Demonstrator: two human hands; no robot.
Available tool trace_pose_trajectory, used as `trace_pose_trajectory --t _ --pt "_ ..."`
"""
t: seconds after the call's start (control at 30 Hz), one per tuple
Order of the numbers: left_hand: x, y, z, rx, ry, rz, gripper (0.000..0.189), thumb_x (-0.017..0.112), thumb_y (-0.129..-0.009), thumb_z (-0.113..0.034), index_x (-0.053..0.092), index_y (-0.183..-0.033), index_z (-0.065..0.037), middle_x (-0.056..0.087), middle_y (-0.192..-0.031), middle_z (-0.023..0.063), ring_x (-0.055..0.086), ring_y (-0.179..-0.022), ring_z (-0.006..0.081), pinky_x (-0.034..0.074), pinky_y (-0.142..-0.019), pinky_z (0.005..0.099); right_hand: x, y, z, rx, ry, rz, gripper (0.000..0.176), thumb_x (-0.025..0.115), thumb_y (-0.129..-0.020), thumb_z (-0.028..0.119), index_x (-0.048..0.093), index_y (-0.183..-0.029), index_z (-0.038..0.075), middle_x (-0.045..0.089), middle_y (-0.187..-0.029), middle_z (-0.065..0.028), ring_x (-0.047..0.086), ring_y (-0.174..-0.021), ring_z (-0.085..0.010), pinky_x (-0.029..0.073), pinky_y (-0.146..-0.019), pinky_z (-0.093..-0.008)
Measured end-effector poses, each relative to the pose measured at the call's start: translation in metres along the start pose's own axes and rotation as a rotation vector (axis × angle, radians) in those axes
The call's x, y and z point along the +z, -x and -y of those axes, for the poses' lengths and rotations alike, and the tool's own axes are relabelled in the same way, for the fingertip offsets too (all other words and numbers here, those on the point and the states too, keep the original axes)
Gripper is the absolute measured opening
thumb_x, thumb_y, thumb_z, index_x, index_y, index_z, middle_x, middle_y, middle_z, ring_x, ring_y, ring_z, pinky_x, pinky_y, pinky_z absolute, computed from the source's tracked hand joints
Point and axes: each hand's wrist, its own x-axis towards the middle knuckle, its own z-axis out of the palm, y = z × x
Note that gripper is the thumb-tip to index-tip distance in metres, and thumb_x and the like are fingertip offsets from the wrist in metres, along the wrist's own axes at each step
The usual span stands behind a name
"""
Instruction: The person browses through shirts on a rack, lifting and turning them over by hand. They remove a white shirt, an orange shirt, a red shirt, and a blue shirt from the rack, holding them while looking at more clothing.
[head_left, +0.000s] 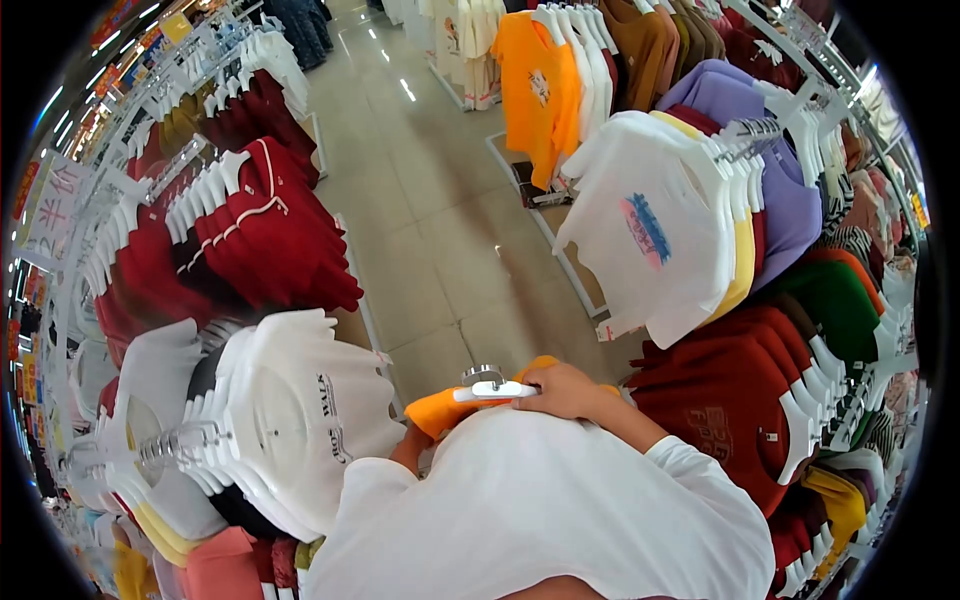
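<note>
An orange shirt (pixel 432 414) hangs on a white clothes hanger (pixel 487 389) close in front of my body, with the hanger's metal hook pointing up. My right hand (pixel 560 391) is closed around the right end of the hanger, at the shirt's shoulder. My left hand (pixel 410 449) is at the shirt's left side; only a small part by the wrist shows, and its fingers are hidden. My own white top hides most of the orange shirt's lower part.
Dark red garments (pixel 270 220) and white printed shirts (pixel 290 420) hang on racks to the left. On the right hang a white shirt with a blue-pink print (pixel 640 200), dark red shirts (pixel 720 400) and another orange shirt (pixel 535 90). A tiled aisle (pixel 425 210) runs between them.
</note>
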Motion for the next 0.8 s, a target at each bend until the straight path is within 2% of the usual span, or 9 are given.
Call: trace_pose_trajectory --t 0.27,0.33,0.53,0.57,0.8 --pt "-0.036 -0.050 -0.023 -0.021 0.004 -0.141 0.048 0.060 -0.091 -0.040 0.056 -0.127 -0.008 0.064 -0.120 0.0166 0.062 -0.110 0.0314 0.049 -0.090 0.0427 -0.037 -0.093 -0.008 -0.097 0.050 0.051 0.050 0.066 -0.084 0.049 0.070 -0.104 0.003 0.069 -0.092 -0.0172 0.065 -0.085 -0.0313 0.050 -0.075 -0.0395" --pt "-0.049 -0.064 -0.033 -0.024 0.001 -0.197 0.048 0.060 -0.091 -0.040 0.056 -0.127 -0.008 0.064 -0.120 0.0167 0.062 -0.110 0.0315 0.049 -0.090 0.0427 -0.061 -0.124 0.003 -0.115 0.087 0.079 0.047 0.068 -0.084 0.047 0.070 -0.100 0.003 0.069 -0.086 -0.0151 0.064 -0.079 -0.0288 0.049 -0.070 -0.0382" --pt "-0.098 -0.118 -0.088 -0.049 -0.110 -0.342 0.048 0.061 -0.090 -0.040 0.057 -0.126 -0.008 0.065 -0.119 0.0171 0.063 -0.110 0.0317 0.049 -0.089 0.0426 -0.146 -0.206 0.020 -0.298 0.126 0.067 0.048 0.068 -0.083 0.048 0.070 -0.099 0.003 0.068 -0.086 -0.0175 0.065 -0.080 -0.0325 0.050 -0.071 -0.0411" --pt "-0.107 -0.128 -0.098 -0.055 -0.139 -0.361 0.047 0.061 -0.090 -0.040 0.057 -0.125 -0.008 0.065 -0.119 0.0171 0.063 -0.110 0.0317 0.049 -0.089 0.0426 -0.163 -0.214 0.024 -0.281 0.163 0.105 0.050 0.064 -0.083 0.051 0.070 -0.101 0.005 0.069 -0.091 -0.0169 0.065 -0.086 -0.0338 0.049 -0.075 -0.0424" --pt "-0.159 -0.202 -0.165 -0.062 -0.319 -0.474 0.047 0.061 -0.090 -0.040 0.059 -0.124 -0.007 0.065 -0.119 0.0176 0.063 -0.110 0.0319 0.049 -0.088 0.0425 -0.249 -0.263 0.011 -0.258 0.060 0.059 0.047 0.066 -0.083 0.049 0.070 -0.099 0.005 0.069 -0.088 -0.0171 0.065 -0.083 -0.0340 0.049 -0.072 -0.0417"
